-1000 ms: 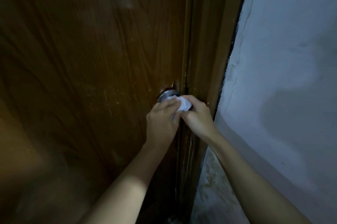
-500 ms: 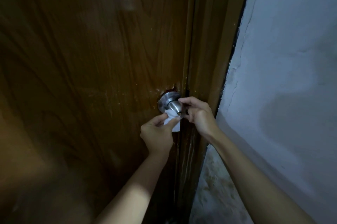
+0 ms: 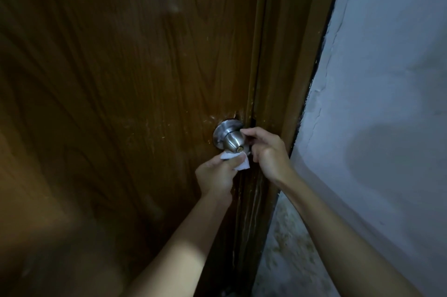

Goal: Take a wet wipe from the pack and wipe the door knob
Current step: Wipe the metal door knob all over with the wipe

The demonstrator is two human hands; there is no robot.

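A round silver door knob (image 3: 231, 138) with a small brass keyhole sticks out of a dark brown wooden door (image 3: 125, 93), near its right edge. My left hand (image 3: 216, 174) is just below the knob and pinches a folded white wet wipe (image 3: 238, 160) against the knob's underside. My right hand (image 3: 264, 149) is to the right of the knob, fingers curled, its fingertips touching the knob's right side. The pack of wipes is out of sight.
The brown door frame (image 3: 290, 84) runs down just right of the knob. Beyond it is a pale, cracked plaster wall (image 3: 382, 108). A speckled floor patch (image 3: 287, 248) shows at the wall's foot. The scene is dim.
A second ago the wipe covered the top of the knob under both hands. My left hand has since drawn the wipe down beneath the knob, which is now uncovered.
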